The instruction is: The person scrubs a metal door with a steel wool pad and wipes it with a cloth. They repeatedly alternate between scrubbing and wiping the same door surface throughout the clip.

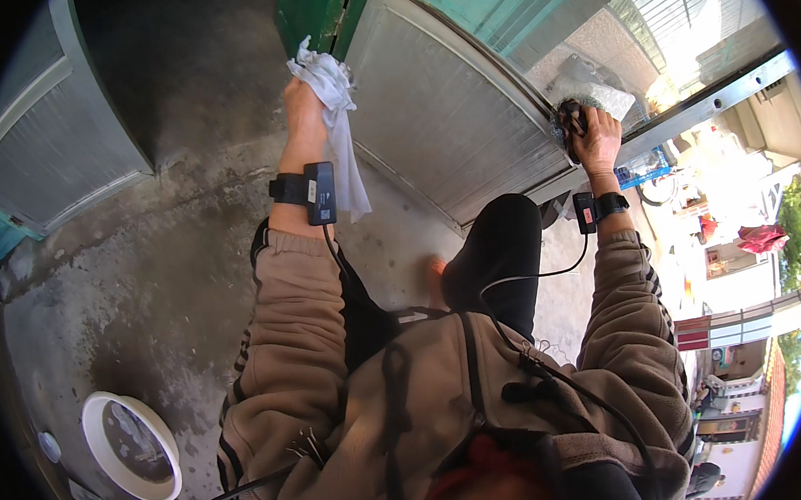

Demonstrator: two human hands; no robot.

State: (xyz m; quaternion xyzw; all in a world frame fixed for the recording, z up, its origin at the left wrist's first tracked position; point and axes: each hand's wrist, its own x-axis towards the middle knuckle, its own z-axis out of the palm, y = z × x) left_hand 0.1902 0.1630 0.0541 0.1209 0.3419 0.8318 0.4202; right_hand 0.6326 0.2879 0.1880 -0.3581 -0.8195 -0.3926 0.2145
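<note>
My left hand (302, 110) is closed around a bunched white cloth (327, 81), near the edge of a green wooden panel (311, 16). One end of the cloth hangs down past my wrist. My right hand (598, 140) grips a dark object (572, 121) at the edge of a metal-framed door (469, 29); I cannot tell whether it is a handle or a bundle. Beside those fingers, a whitish, bubbly-looking patch (602, 98) shows against the glass. The door's lower grey panel (432, 101) lies between my two hands.
A white plastic basin (173, 468) with water and something pale in it stands on the wet concrete floor (186, 279). Another grey door panel (65, 134) is at the left. Outside are a blue crate (645, 166) and a person (703, 479). Cables run from both wrist straps.
</note>
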